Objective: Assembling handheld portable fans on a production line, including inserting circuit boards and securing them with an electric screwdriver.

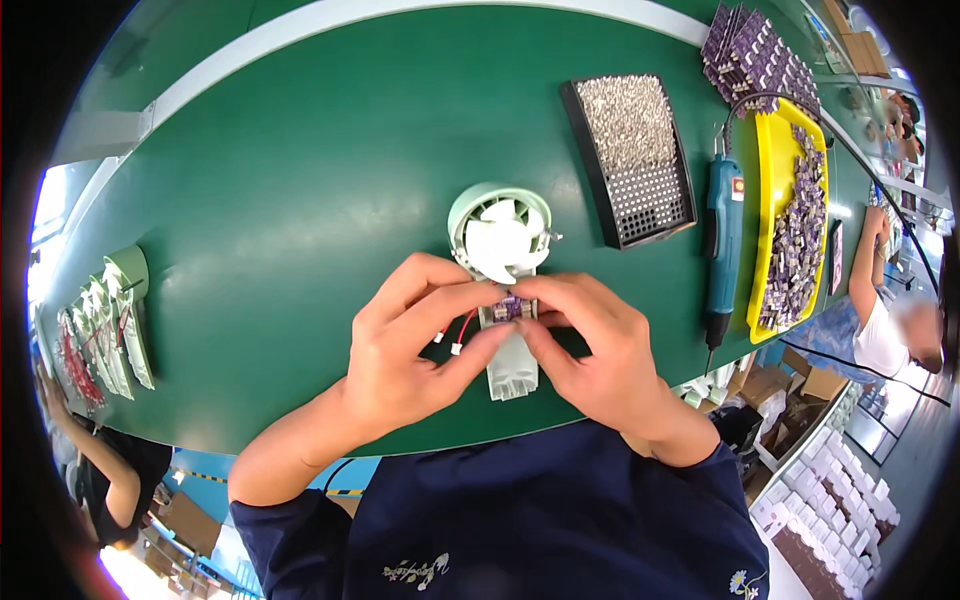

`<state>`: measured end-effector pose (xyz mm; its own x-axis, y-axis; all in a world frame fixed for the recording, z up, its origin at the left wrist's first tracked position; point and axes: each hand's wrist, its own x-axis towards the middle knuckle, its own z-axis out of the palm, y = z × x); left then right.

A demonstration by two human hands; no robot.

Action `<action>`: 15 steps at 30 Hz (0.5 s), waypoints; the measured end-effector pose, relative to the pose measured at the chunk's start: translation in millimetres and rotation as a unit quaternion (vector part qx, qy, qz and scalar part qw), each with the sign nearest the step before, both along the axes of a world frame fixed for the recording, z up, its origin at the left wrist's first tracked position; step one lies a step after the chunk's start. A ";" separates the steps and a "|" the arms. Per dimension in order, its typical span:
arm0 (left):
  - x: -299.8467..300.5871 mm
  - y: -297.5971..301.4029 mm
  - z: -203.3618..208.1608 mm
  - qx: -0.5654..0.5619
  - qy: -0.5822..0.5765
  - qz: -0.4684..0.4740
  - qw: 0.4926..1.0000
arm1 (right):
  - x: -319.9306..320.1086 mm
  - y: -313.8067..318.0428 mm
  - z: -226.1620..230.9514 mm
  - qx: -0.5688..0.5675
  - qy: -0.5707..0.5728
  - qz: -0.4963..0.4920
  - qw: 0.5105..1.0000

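Observation:
A pale green handheld fan housing (514,375) lies on the green table in front of me, its round head with white blades (497,240) pointing away. In its open handle sits a small purple circuit board (512,308). My left hand (415,325) pinches the board's left side with thumb and index finger. From the right, my right hand (592,335) presses thumb and index fingertips on the board's other side. Red wires (463,330) with white plugs stick out left of the handle, beside my left fingers. The fingertips partly cover the board.
A black perforated tray (650,212) of small metal screws stands beyond my right hand. Right of it are a teal electric screwdriver (724,230), a yellow tray (761,270) of small boards and stacked purple panels (755,55). Fan housings (125,275) lie far left. Co-workers' arms show at both sides.

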<state>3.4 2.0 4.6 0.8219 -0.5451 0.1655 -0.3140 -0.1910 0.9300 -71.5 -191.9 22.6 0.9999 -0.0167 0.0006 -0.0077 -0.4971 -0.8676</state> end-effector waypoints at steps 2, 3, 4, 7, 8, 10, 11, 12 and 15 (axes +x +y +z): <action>-4.1 0.9 2.1 0.020 -0.008 -0.022 1.000 | -0.8 1.0 -1.4 0.004 -0.005 0.000 1.000; -6.0 1.7 1.6 0.024 -0.025 -0.019 0.999 | -2.6 2.4 -2.1 0.006 -0.016 0.001 1.000; -5.1 0.5 -1.3 0.027 -0.042 -0.017 0.999 | -3.4 3.3 -4.7 0.006 -0.010 -0.001 1.000; -8.3 -5.5 -8.3 0.004 -0.051 0.005 0.999 | -6.2 2.4 -10.7 0.096 0.007 -0.031 0.995; -10.4 -5.9 -8.7 -0.006 -0.062 0.020 0.998 | -6.8 1.3 -11.5 0.098 0.010 -0.032 0.995; -15.0 -5.1 -8.7 0.001 -0.055 0.024 0.998 | -7.3 -0.5 -12.6 0.036 -0.022 0.008 0.999; -16.4 -5.1 -8.6 0.006 -0.052 0.030 0.998 | -7.0 -0.7 -12.8 0.036 -0.020 0.005 0.999; -16.4 -5.3 -8.7 0.006 -0.050 0.027 0.998 | -6.5 -0.2 -13.0 0.045 -0.027 0.002 0.999; -15.1 -6.3 -7.7 0.007 -0.078 0.029 0.997 | -6.2 0.6 -14.3 0.062 -0.035 -0.006 0.997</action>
